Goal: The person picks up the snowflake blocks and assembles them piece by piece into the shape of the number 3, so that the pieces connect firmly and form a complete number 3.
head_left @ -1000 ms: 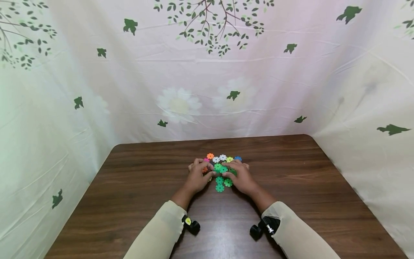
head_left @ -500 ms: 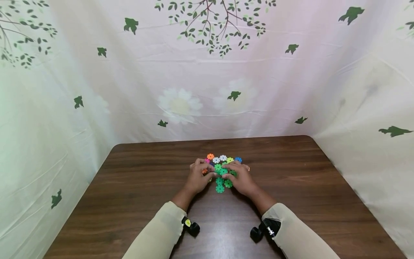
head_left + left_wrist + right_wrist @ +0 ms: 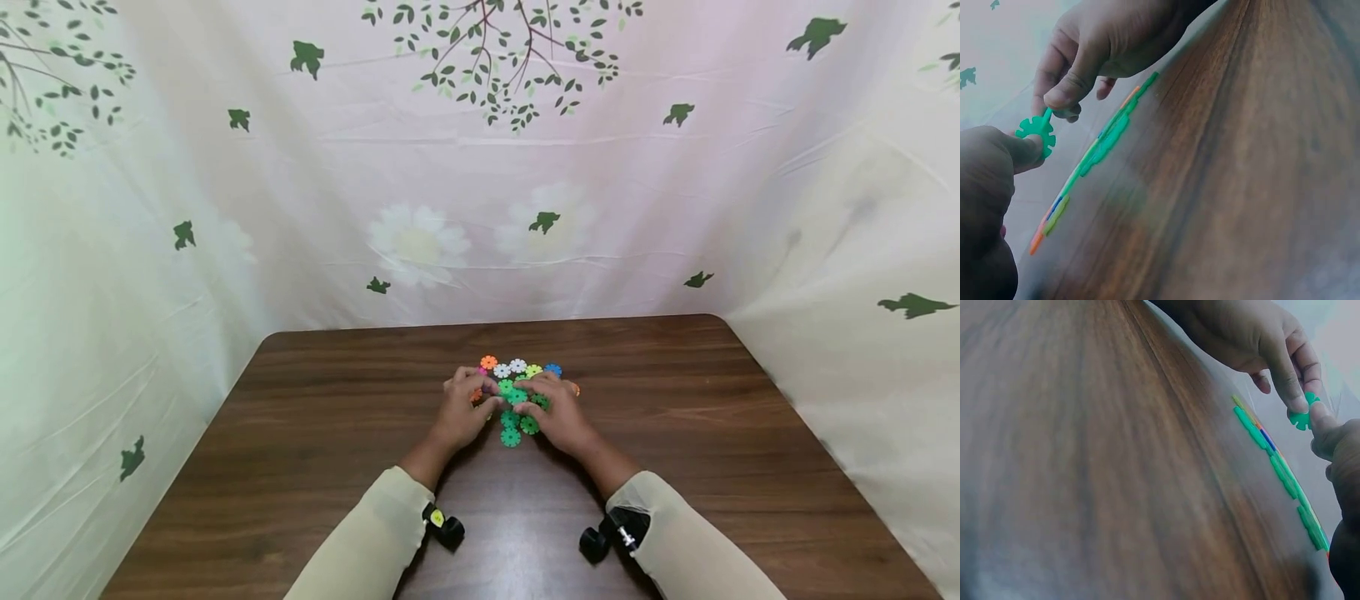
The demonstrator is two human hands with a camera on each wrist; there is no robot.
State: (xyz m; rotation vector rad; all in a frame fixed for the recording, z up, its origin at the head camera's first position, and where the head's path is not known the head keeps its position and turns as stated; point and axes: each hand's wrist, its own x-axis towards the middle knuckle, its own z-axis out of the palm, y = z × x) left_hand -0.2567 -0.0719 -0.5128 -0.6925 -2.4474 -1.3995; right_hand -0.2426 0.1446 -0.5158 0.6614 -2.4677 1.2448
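My left hand and right hand face each other over a group of colourful notched plastic discs. Thumb and fingers of the left hand pinch a green notched disc, seen nearly face-on in the left wrist view. Edge-on to it, a second green notched disc sits between the right thumb and fingers, its rim meeting the first one. Both hands are raised above the table. Below them lie flat green discs, some beside the right thumb. The hands partly cover the group in the head view.
Behind the hands lie an orange disc, white discs, a yellow disc and a blue disc. The brown wooden table ends at a patterned cloth backdrop behind and at both sides.
Both hands stay almost in place over the discs, with the left hand shifted very slightly to the right. The green discs remain pinched between them.
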